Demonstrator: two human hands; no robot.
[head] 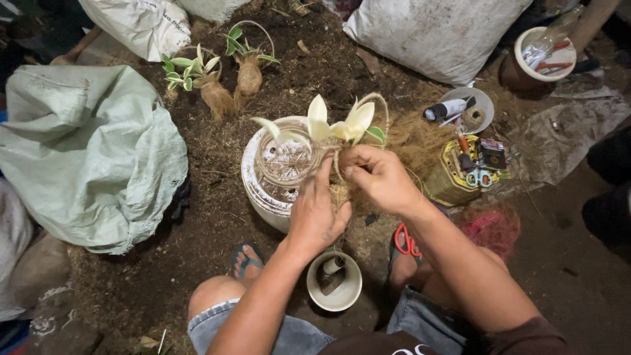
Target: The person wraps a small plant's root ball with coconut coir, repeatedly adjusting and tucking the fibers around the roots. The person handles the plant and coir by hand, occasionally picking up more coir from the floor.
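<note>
Upright plant (338,125), leaves up, between 2 hands (348,194)

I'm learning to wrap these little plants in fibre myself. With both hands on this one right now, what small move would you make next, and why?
Probably draw the pale coiled twine snug around the brown fibre ball. The left hand steadies the ball under the small cream-and-green leafed plant, the right hand pinches at its neck, and the twine lies slack over the round white bucket.

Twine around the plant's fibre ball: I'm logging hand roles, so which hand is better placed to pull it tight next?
Probably the right hand: its fingertips pinch the twine beside the plant. The left hand supports the fibre ball from below.
</note>
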